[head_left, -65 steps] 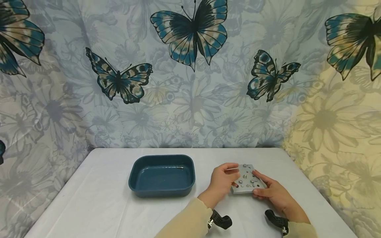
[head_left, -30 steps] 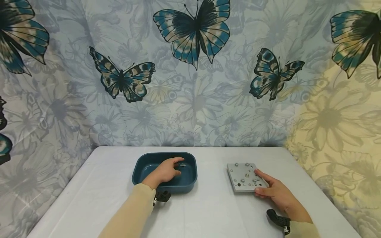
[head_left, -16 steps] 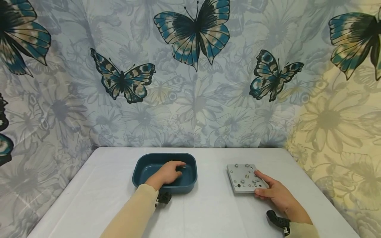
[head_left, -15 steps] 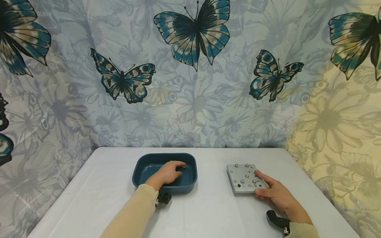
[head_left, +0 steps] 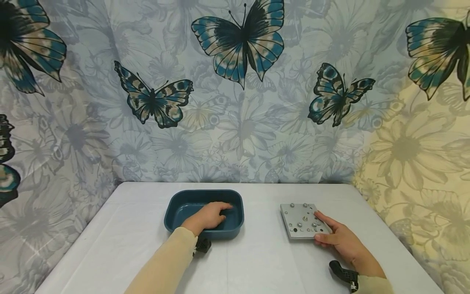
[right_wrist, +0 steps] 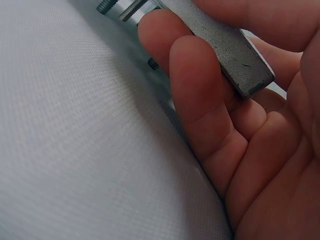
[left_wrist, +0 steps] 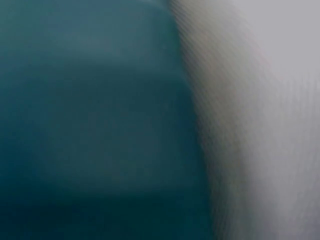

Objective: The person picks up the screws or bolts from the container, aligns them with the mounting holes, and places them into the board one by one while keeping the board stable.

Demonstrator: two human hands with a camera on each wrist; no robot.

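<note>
My left hand [head_left: 208, 215] reaches into a dark teal bin [head_left: 180, 213], index finger stretched toward its right side and thumb held apart. The spot where a small metal piece lay is hidden by that hand. The left wrist view is filled by the blurred bin wall [left_wrist: 100, 130]. My right hand [head_left: 345, 243] grips the right edge of a silver metal plate [head_left: 293, 215], thumb on the near side. Several bolt heads and holes dot its top. In the right wrist view, fingers [right_wrist: 197, 85] curl under the plate, and threaded bolt shanks [right_wrist: 134, 9] stick out beneath.
A white cloth [head_left: 253, 261] covers the table, with bare cloth between the bin and the plate. Behind it hangs a butterfly-print backdrop [head_left: 246, 126]. A black wrist camera [head_left: 341, 271] sits by the right sleeve, another [head_left: 203, 246] by the left.
My left hand has moved from the plate leftward into the bin, then slightly down and right, covering the small metal piece. The right hand keeps holding the plate.
</note>
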